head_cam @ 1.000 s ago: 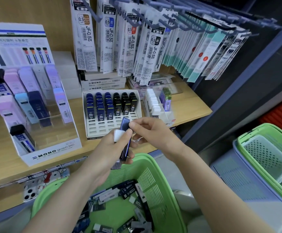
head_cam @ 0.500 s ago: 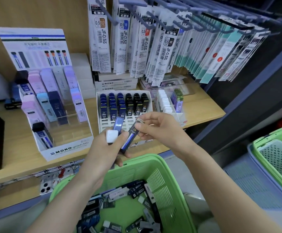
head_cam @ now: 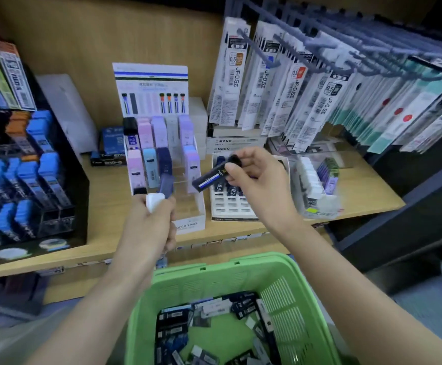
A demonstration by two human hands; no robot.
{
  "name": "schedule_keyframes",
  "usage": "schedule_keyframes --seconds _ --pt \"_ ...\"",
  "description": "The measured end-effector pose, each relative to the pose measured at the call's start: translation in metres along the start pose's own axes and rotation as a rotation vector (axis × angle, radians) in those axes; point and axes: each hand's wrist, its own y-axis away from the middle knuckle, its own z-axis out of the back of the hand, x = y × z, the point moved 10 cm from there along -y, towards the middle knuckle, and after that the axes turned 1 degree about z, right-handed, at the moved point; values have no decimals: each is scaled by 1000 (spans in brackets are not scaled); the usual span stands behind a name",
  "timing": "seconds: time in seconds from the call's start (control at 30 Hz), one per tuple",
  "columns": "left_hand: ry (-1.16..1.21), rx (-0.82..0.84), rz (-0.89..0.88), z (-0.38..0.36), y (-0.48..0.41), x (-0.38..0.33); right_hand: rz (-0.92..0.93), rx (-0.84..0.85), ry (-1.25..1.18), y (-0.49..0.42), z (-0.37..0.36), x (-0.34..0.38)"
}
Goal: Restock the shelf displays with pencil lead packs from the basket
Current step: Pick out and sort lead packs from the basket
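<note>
Many lead packs (head_cam: 209,312) are seen lying loose in the green basket (head_cam: 214,270), nearest the camera at 6 o'clock of the view.

Beyond the basket rim, the left hand (head_cam: 148,227) is closed round a small bundle (head_cam: 166,185). A white-capped pack and a navy one are made out; the count is not resolved.

At 2 o'clock of the left hand, the right hand (head_cam: 256,180) is held over the slotted white tray (head_cam: 230,206). A black pack (head_cam: 210,179) is pinched at one end between thumb and fingertips, with its free end pointed to 8 o'clock.

Dark packs are stood in the tray's rear rows, and the front slots are vacant. The stepped MONO display (head_cam: 188,222) is set at 9 o'clock of the tray, both on the wooden shelf (head_cam: 359,196). Hanging refills (head_cam: 293,88) are noted farthest, from 12 to 2 o'clock.

Judged step: the black pack is to be seated in a tray slot.
- The pack should be turned upright and matched to its like column.
- It should be lowered into the vacant slot directly in front of a filled one.
- It should be released only once bottomed, with neighbouring packs not knocked.
</note>
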Motion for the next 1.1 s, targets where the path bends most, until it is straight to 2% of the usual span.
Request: schedule_keyframes --seconds 0.17,0.3,0.4,0.63,0.87,1.1 --pt "101 -99 -37 34 -3 -13 114 188 192 -12 -62 24" --pt "126 -119 -12 57 -5 -14 148 366 359 -7 -105 20" --pt "169 -125 1 70 -3 -15 190 433 457 -1 -126 15" --pt "213 -106 5 81 -2 -16 207 393 559 -2 -134 3" --pt "252 -97 53 84 -5 -10 252 478 642 5 -142 -1" --pt "246 -84 92 83 -2 -8 368 357 782 11 -145 8"
